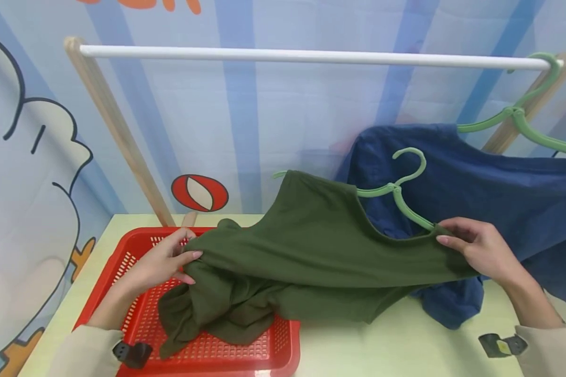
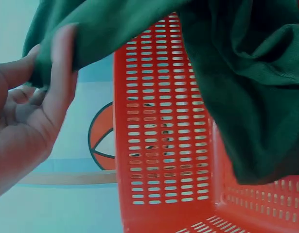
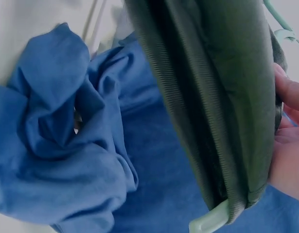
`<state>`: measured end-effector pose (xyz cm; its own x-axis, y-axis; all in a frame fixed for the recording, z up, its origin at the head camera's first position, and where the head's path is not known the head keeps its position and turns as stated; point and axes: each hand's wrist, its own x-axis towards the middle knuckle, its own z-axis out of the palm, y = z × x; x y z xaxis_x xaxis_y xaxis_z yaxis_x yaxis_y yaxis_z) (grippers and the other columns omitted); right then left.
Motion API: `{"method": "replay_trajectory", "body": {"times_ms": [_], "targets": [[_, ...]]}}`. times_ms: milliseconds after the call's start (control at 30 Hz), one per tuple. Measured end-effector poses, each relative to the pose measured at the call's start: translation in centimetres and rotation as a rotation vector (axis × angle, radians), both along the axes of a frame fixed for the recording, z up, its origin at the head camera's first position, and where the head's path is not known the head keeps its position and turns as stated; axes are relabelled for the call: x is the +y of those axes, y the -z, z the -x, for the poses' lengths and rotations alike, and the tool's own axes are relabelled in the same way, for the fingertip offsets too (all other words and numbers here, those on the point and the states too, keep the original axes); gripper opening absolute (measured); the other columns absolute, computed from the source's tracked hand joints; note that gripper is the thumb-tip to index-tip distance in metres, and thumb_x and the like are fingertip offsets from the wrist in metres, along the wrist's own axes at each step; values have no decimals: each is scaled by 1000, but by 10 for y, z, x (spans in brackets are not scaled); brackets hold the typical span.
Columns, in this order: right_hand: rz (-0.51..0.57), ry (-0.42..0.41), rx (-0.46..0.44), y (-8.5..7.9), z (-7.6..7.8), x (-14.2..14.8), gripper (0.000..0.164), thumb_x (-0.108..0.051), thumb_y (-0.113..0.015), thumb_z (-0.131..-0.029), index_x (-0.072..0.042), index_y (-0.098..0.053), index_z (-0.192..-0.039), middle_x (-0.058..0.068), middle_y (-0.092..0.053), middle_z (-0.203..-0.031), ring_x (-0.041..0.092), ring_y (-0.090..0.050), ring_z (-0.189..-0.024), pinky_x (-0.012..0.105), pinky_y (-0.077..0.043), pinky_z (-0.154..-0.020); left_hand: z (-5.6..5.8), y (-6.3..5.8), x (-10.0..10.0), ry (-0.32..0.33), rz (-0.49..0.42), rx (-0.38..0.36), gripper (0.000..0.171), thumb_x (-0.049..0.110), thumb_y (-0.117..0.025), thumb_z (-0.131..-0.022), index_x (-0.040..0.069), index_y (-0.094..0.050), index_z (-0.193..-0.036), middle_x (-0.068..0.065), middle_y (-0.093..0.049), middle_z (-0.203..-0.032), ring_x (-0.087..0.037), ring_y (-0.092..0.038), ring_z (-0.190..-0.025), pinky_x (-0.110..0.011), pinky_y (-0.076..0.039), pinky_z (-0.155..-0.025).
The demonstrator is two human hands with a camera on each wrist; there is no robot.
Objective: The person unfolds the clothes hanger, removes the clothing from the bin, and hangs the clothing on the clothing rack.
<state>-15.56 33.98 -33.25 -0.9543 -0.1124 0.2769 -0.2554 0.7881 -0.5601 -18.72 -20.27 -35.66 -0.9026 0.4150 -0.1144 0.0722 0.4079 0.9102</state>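
Observation:
A dark green shirt point(image 1: 311, 230) is spread between my two hands, with a light green hanger point(image 1: 410, 212) inside its neckline. The hanger's hook stands up free of any bar, and one hanger tip pokes out past the fabric in the right wrist view. My left hand point(image 1: 167, 256) pinches the shirt's left part over the basket; the left wrist view shows the cloth between thumb and fingers. With thumb and fingers, my right hand point(image 1: 481, 246) grips the shirt at the shoulder beside the neckline, close to the hanger's arm. The shirt's lower folds droop into the red basket point(image 1: 290, 345).
Behind the shirt runs a white rail point(image 1: 283, 55) on wooden posts point(image 1: 122, 131). A blue shirt point(image 1: 500, 204) hangs at its right end on another green hanger point(image 1: 537, 133). The basket stands at the left of the pale yellow table point(image 1: 405, 345), before a printed cloth backdrop.

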Motion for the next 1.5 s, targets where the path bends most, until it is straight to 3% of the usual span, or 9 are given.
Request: {"method": "replay_trajectory", "body": {"times_ms": [133,333,533,633,800,900,1100,1267,1500], "targets": [[-2,37,1,-10,0,8,21,-14,-61,-88,-1,-63,-105,6,-64,-90,-2,-55,-71,16,-43,-60,2,-15,2,-55,47,127,29,14,-59,-89,0,-42,-108,-13,-59,-80,-26,-60,-61,-33,-52,-61],[-46,178,40,-36,4,18,26,-15,-59,-90,3,-60,-109,9,-62,-87,-3,-51,-63,18,-43,-53,1,-52,7,-120,-15,344,26,19,-54,-93,1,-50,-111,-10,-59,-93,-19,-58,-74,-28,-50,-64],[-15,268,142,-53,13,36,22,-12,-59,-89,3,-61,-106,1,-60,-80,-7,-47,-58,13,-39,-51,-1,-75,20,-65,-110,471,21,10,-55,-92,0,-53,-110,-6,-57,-95,-17,-56,-72,-27,-50,-63],[38,254,203,-47,25,59,19,-9,-61,-88,1,-63,-103,7,-62,-81,-5,-49,-57,12,-39,-50,-1,-76,25,-13,-132,468,21,8,-54,-92,0,-53,-111,-8,-56,-99,-19,-58,-69,-30,-52,-64],[88,235,272,-26,52,113,21,-13,-64,-86,-10,-65,-106,-5,-59,-78,-1,-50,-58,12,-39,-52,0,-72,32,51,-128,413,26,7,-54,-92,2,-51,-118,-13,-52,-103,-24,-62,-70,-33,-52,-70],[118,232,287,-26,60,129,22,-13,-65,-85,-12,-65,-107,-12,-57,-75,-1,-51,-59,12,-39,-53,0,-70,35,48,-75,398,30,10,-56,-91,6,-52,-121,-11,-53,-105,-23,-63,-71,-32,-50,-69],[237,200,291,-68,42,92,33,-4,-63,-85,-37,-62,-90,-26,-54,-68,-10,-49,-58,4,-36,-55,2,-67,41,56,-21,362,34,14,-58,-91,10,-52,-124,-8,-50,-120,-21,-62,-76,-36,-48,-70],[328,149,282,-104,24,48,45,2,-60,-85,-42,-59,-79,-27,-53,-62,-12,-47,-54,3,-33,-53,4,-63,46,76,-30,350,35,14,-58,-90,9,-52,-125,-8,-48,-125,-20,-62,-78,-37,-49,-78],[352,137,275,-109,29,47,46,4,-60,-84,-41,-60,-76,-25,-53,-60,-11,-47,-50,3,-34,-50,3,-58,51,93,-34,351,30,13,-57,-91,7,-55,-120,-8,-50,-124,-19,-63,-79,-35,-49,-79]]}}
